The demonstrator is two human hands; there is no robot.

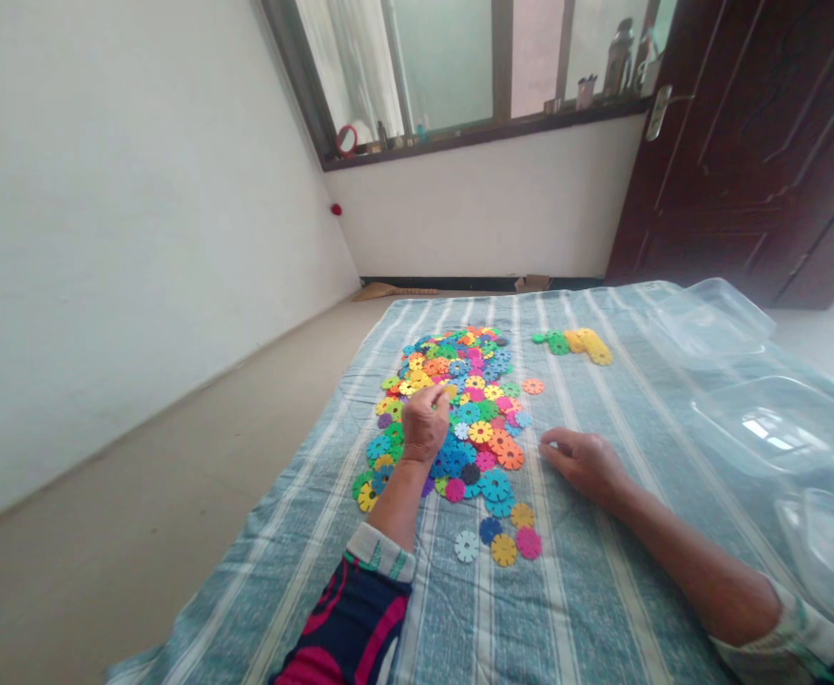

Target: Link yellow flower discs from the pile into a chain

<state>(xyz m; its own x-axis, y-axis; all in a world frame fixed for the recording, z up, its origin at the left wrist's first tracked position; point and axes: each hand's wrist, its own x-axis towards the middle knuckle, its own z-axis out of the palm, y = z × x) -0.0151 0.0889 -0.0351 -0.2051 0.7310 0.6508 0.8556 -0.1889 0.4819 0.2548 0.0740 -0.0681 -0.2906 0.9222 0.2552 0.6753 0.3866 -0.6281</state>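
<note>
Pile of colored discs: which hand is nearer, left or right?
Left. The left hand is right over the pile of colored discs; the right hand is off to the pile's right, apart from it.

1. A striped cloth (pixel 431 633) is carrying everything.
2. Colourful discs (pixel 480 432) are lying heaped on its left half.
3. Green and yellow discs (pixel 593 348) are lying near the far edge.
4. Clear containers (pixel 723 319) are standing at the right.

This looks like a home: panelled door (pixel 751 124), cluttered windowsill (pixel 488 136)
</note>
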